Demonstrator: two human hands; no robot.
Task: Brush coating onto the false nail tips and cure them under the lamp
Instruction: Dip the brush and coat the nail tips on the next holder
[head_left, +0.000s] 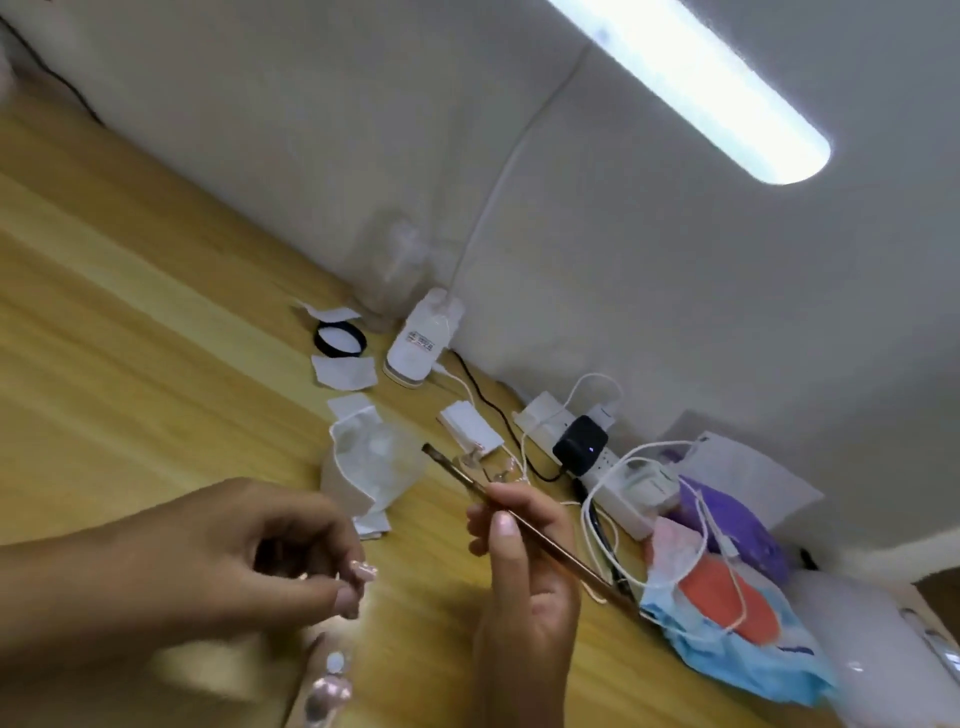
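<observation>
The picture is tilted and blurred. Over the wooden tabletop (130, 322), the left hand (218, 561) sits at about eight o'clock, its fingers (348, 597) pinched together on a small pink nail tip (365, 571). Just at its three o'clock, the right hand (524, 571) has its fingers clamped on a thin brush (524, 525), which slants from the bristle end at eleven o'clock down toward five. More nail tips (327, 691) lie at six o'clock, near the bottom edge, too blurred to count. Beyond the hands, toward twelve, lie white paper scraps (345, 371), a black ring (340, 339) and a white device (421, 343) against the wall. At three o'clock sits a power strip (602, 467) with a black plug (579, 441) and white cables (597, 514). At four, a blue mask (727, 649) lies over something orange, and a white lamp (872, 644) sits at the right edge.
</observation>
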